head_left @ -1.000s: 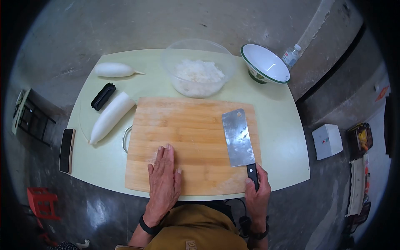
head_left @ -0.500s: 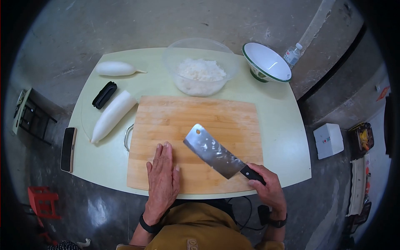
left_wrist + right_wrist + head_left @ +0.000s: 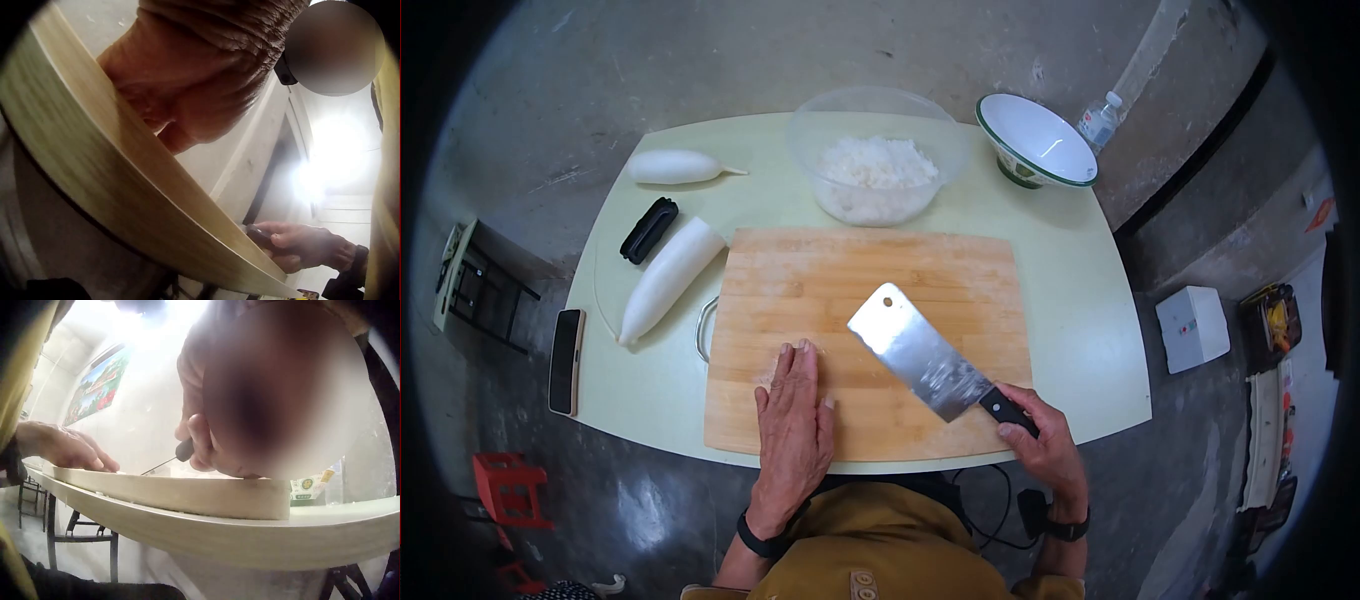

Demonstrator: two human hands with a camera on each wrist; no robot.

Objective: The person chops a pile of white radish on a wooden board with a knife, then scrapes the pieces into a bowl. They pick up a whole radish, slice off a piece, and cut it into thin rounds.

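In the head view my left hand (image 3: 795, 430) lies with straight fingers on the left front part of the wooden cutting board (image 3: 870, 330). My right hand (image 3: 1045, 440) grips the black handle of a cleaver (image 3: 920, 355) at the board's right front corner. The cleaver's blade points to the back left, over the middle of the board. In the right wrist view the right hand's fingers (image 3: 200, 440) are curled round the handle (image 3: 185, 450), and the left hand (image 3: 69, 447) rests on the board.
Behind the board stand a clear bowl of white shreds (image 3: 878, 165) and a tilted white bowl (image 3: 1038, 140). To the left are two white radishes (image 3: 670, 280), a black case (image 3: 648, 230) and a phone (image 3: 565, 362). A bottle (image 3: 1100, 120) stands at the back right.
The right hand has swung the cleaver from the board's right side, blade pointing back, to a slant over its middle. Since half a second ago the blade has shifted slightly. The left hand stays put.
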